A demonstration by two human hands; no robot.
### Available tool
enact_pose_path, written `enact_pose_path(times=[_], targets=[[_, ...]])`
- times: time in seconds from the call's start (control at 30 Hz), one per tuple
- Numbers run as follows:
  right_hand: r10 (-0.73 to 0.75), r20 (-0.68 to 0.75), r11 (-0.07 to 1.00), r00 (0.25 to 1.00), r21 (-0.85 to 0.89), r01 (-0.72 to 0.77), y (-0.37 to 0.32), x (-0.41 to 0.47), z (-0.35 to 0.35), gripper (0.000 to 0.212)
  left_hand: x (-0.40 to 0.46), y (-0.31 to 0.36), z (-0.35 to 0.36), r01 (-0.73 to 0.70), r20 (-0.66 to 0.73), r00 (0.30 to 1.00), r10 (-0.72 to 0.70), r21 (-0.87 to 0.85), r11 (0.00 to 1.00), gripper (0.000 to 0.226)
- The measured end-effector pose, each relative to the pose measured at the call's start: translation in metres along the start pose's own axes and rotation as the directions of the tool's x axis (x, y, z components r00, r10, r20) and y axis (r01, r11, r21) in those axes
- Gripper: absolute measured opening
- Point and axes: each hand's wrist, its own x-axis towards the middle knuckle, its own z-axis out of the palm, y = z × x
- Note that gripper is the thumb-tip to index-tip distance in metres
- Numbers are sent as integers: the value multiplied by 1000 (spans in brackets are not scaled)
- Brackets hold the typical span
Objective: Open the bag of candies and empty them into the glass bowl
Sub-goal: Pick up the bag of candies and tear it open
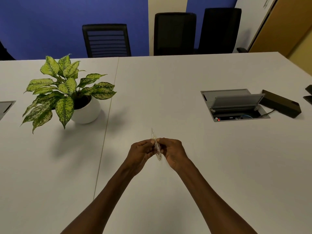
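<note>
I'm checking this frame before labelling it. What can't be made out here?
- Clear bag, head view: seen edge-on and pinched between the left hand and right hand; contents and whether it is open cannot be told.
- Glass bowl: not in view.
- Black items: cut off by the right edge.
- Table socket box: ports too small to identify.

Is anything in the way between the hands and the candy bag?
No. The left hand and right hand already pinch the clear bag between them above the table. No glass bowl is in view.
</note>
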Motion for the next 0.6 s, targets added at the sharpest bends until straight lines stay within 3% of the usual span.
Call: enact_pose_path(times=[0.1,0.17,0.27,0.33,0.4,0.47,0.6], targets=[[-8,-6,1000,1000,13,8,-4,1,-1,16,4,3,3,7,-18,1000,-8,-39,999,22],[-89,-41,982,995,-173,81,-8,1,-2,14,4,6,4,-3,-20,1000,4,38,999,21],[-342,-74,742,937,-633,221,-13,2,-3,13,4,11,8,-28,-104,993,64,315,949,16],[-454,-16,531,891,-808,256,-17,1,-3,16,6,14,11,-32,-196,967,161,534,845,14],[-515,20,387,857,-887,253,-19,0,-5,17,7,18,15,-29,-234,937,260,690,724,15],[-541,30,330,841,-912,245,-20,1,-8,15,7,20,17,-18,-244,917,316,766,643,14],[-546,52,185,836,-966,180,-25,5,-16,18,10,23,17,28,-288,884,368,818,574,12]])
